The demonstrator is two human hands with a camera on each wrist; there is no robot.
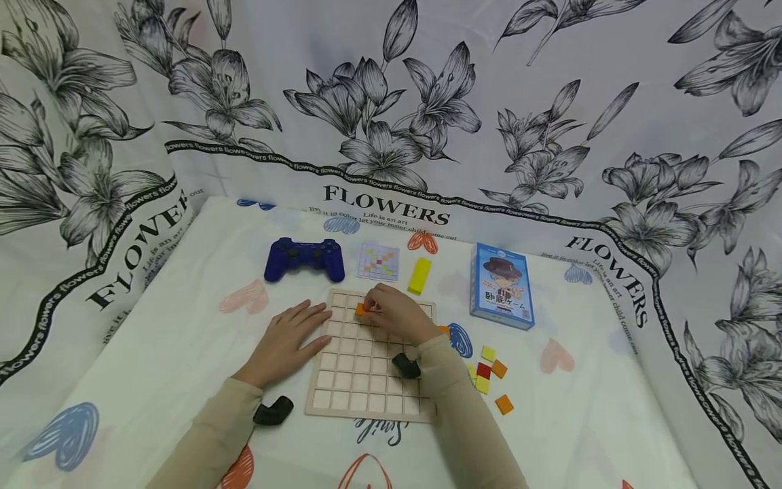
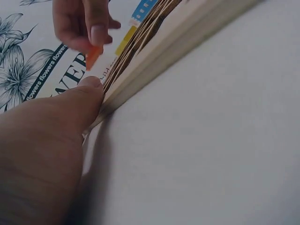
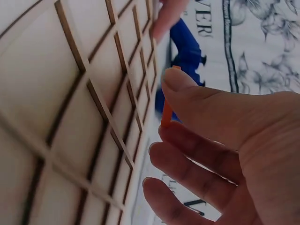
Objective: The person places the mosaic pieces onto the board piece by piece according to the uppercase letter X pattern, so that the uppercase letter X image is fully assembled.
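An orange square tile is pinched edge-on by the right hand above the far-left cells of the wooden grid board, steadied at its left edge by the flat left hand, so the tilted tile could be caught on a divider.

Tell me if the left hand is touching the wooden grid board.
Touching. Left wrist view shows the left hand with its thumb pressed against the board edge.

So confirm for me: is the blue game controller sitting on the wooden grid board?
No, the blue game controller lies on the cloth beyond the wooden grid board, apart from it.
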